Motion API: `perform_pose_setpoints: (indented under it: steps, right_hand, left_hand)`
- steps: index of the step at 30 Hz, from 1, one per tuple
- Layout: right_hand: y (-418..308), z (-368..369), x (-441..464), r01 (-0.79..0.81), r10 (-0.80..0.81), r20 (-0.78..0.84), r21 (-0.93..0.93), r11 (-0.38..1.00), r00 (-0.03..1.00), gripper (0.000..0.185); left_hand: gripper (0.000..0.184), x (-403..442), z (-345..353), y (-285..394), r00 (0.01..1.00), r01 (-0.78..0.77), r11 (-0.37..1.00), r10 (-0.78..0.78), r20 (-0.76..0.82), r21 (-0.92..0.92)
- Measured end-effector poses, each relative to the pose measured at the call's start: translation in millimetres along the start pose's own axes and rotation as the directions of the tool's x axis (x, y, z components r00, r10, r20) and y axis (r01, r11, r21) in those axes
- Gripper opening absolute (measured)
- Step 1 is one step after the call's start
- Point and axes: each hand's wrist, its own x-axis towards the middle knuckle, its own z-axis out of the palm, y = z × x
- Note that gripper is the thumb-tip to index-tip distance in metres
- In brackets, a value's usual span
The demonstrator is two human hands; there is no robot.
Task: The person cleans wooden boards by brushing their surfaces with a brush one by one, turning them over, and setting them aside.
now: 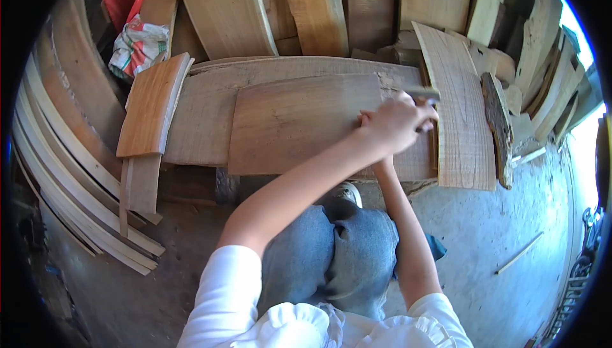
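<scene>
the left hand (400, 121) has its fingers curled round a narrow tool (426, 94), too blurred to identify; one end sticks out beyond the fist. the right hand (366, 118) is mostly hidden beneath the left wrist, with only reddish fingertips that seem to be its own peeking out, so i cannot tell whether it is gripping, pressing or loose. both are at the right end of a smooth brown board (293, 125), which lies flat on the wider, rougher plank top of the low bench (197, 115).

no clamp shows on that board, so a hard push with the tool might slide or turn it if the right hand bears down too lightly. the crossed forearms worry me more: a slip, or a sudden jerk, could bring the tool back onto the covered fingers, since the left arm hides them. just right of the fist, a pale plank (460, 118) lies across the bench end, and an overlong stroke could knock knuckles or tool against it.

farther out, a short orange-brown board (153, 105) sits at the bench's left end; its lower edge overhangs, so a bump might tip it towards the concrete floor (503, 220).
</scene>
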Motion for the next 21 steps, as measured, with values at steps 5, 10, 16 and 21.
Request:
perform_pose_setpoints:
  steps: [5,10,16,21]
  right_hand:
    - [-8,1,5,0.112,-0.090,0.070,-0.456,0.883,0.993,0.015]
    - [-14,0,1,0.193,-0.124,0.151,-0.647,0.738,0.981,0.017]
    - [-52,-4,1,0.074,-0.096,-0.002,-0.615,0.785,0.995,0.026]
    - [-52,0,1,0.101,-0.168,-0.032,-0.685,0.722,0.985,0.029]
  left_hand:
    - [0.046,6,44,-5,0.938,0.189,0.979,-0.203,0.282,0.077]
    - [0.055,-12,29,-19,0.922,0.011,0.990,-0.066,0.381,0.143]
    - [0.053,-95,-63,-23,0.946,0.303,0.924,-0.321,0.041,0.235]
    - [0.065,-224,-104,-91,0.629,0.763,0.614,-0.635,-0.448,0.202]
